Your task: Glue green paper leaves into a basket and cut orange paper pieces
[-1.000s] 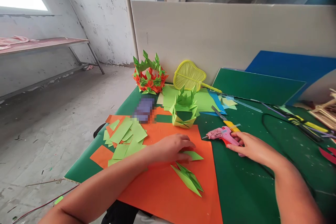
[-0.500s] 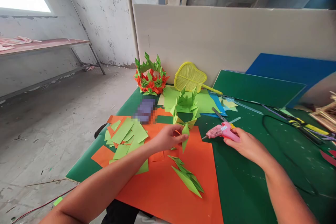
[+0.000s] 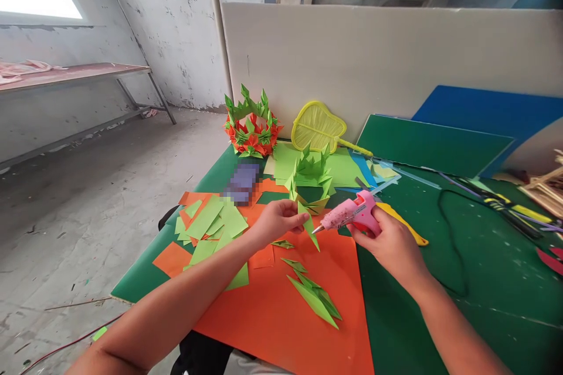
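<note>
My left hand [image 3: 281,222] pinches a folded green paper leaf [image 3: 312,235] above a large orange sheet [image 3: 281,316]. My right hand [image 3: 389,240] is wrapped round a pink hot glue gun [image 3: 349,212], its metal nozzle pointing left, at or very close to the leaf; whether it touches I cannot tell. Just behind the hands stands a green folded-paper crown [image 3: 311,179]. Several more folded green leaves [image 3: 313,299] lie on the orange sheet in front of my left hand.
An orange-and-green paper crown [image 3: 252,129] stands at the back left, beside a yellow fan [image 3: 317,127]. Loose green paper pieces [image 3: 215,222] are heaped left. A yellow-handled tool [image 3: 404,224] and the glue gun's black cord [image 3: 455,240] lie right. A blurred purple object [image 3: 241,181] lies behind.
My right hand has lifted the glue gun and brought it left to the leaf, uncovering the yellow-handled tool. My left hand has tilted the leaf, its lower tip now pointing right.
</note>
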Available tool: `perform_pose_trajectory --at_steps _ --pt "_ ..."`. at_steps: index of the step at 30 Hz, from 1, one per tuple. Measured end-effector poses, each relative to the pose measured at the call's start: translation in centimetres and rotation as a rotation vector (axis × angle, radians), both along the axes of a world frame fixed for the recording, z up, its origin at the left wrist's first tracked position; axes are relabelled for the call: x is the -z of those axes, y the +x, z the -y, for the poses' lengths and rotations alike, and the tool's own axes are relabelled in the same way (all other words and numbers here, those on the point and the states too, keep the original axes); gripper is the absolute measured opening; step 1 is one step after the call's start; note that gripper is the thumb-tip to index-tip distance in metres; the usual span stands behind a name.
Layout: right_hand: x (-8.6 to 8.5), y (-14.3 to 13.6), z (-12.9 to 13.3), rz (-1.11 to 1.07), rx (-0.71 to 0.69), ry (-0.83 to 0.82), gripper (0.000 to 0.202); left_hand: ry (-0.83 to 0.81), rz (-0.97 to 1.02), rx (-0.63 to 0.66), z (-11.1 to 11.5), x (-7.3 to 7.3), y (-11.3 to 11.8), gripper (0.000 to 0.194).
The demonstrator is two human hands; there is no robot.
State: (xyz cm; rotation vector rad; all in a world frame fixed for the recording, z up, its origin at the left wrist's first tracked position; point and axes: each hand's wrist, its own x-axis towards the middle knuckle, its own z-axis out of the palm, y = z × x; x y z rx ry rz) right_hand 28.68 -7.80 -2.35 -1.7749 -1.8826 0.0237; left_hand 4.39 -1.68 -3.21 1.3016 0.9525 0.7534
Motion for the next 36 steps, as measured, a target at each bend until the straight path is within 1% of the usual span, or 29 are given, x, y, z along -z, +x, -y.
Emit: perform_pose_trajectory --at_steps 5,11,15,19,27,32,36 --pt "0.29 -0.04 -0.10 -0.028 -0.038 -0.013 0.024 -0.023 0.004 -0.003 0.09 -0.31 0.00 0.048" --pt "0.62 0.17 -0.26 -0.037 -0.059 0.004 0.027 -0.035 0.013 -0.004 0.09 -0.28 0.00 0.049" --pt "0.72 0.26 -0.30 -0.032 -0.069 0.006 0.025 -0.049 0.008 -0.004 0.06 -0.35 -0.02 0.047" --pt "0.69 0.37 -0.29 -0.022 -0.065 0.032 0.022 -0.059 0.029 -0.006 -0.03 -0.35 -0.13 0.045" --pt "0.63 0.57 -0.12 0.001 -0.067 0.030 0.020 -0.055 0.027 -0.033 -0.29 -0.42 -0.30 0.042" --pt "0.48 0.67 -0.06 -0.018 -0.082 0.045 0.022 -0.063 0.044 -0.055 -0.23 -0.77 -0.29 0.040" --pt "0.21 0.75 -0.10 -0.013 -0.094 0.081 0.024 -0.052 0.055 -0.054 -0.33 -0.72 -0.44 0.039"
